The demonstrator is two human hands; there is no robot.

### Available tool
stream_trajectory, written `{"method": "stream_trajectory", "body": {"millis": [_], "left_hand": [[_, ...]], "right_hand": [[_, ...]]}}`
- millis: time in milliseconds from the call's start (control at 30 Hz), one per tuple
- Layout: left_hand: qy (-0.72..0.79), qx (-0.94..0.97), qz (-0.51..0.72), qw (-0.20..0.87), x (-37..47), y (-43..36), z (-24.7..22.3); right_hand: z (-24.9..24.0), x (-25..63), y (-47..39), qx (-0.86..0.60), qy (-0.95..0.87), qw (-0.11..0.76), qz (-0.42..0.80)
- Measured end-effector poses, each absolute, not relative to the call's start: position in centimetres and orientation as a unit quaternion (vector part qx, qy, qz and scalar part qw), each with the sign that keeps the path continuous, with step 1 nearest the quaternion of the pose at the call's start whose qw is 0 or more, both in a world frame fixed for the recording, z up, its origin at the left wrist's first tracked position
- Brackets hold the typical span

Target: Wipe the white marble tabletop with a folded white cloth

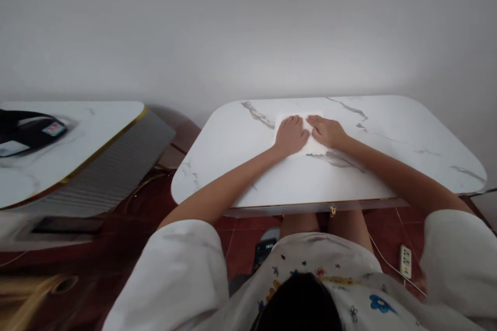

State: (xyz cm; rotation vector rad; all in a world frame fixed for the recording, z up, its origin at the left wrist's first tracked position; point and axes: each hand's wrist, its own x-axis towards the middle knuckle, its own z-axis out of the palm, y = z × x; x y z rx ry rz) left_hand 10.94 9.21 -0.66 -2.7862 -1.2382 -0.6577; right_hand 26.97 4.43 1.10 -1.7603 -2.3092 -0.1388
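A white sheet, perhaps paper or tissue (315, 149), lies flat on the white marble-patterned tabletop (233, 165). My left hand (290, 134) rests palm down on its left part, fingers stretched forward. From the other side my right hand (328, 131) touches the sheet near its right edge, its fingers pointing left and laid out. The two hands nearly meet, with a narrow gap between them. Much of the sheet is covered by the hands, and its outline is faint against the white top.
A grey-white wall (248, 26) stands behind the table. On another marble-patterned table (104, 119) at left lies a black object with labels (34, 132). A phone (264, 248) shows below, beside my legs. A power strip (405, 261) with a cord lies on the red tiled floor (382, 222).
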Motion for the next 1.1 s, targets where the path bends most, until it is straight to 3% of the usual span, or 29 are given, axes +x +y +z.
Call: {"method": "stream_trajectory", "body": {"millis": [300, 533, 833, 1100], "left_hand": [[-0.429, -0.888, -0.160, 0.051, 11.4, 19.2, 0.5], [-0.394, -0.907, -0.142, 0.051, 15.0, 21.7, 1.1], [-0.323, -0.934, -0.148, 0.032, 14.4, 15.0, -0.1], [-0.387, -0.917, -0.094, 0.016, 9.5, 2.9, 0.8]], "right_hand": [[0.5, 26.8, 15.6, -0.610, -0.775, 0.155, -0.053], [0.9, 29.0, 16.4, -0.674, -0.720, 0.153, -0.054], [0.7, 29.0, 7.7, -0.670, -0.728, 0.108, -0.095], [1.1, 25.3, -1.8, -0.595, -0.792, 0.103, -0.094]]}}
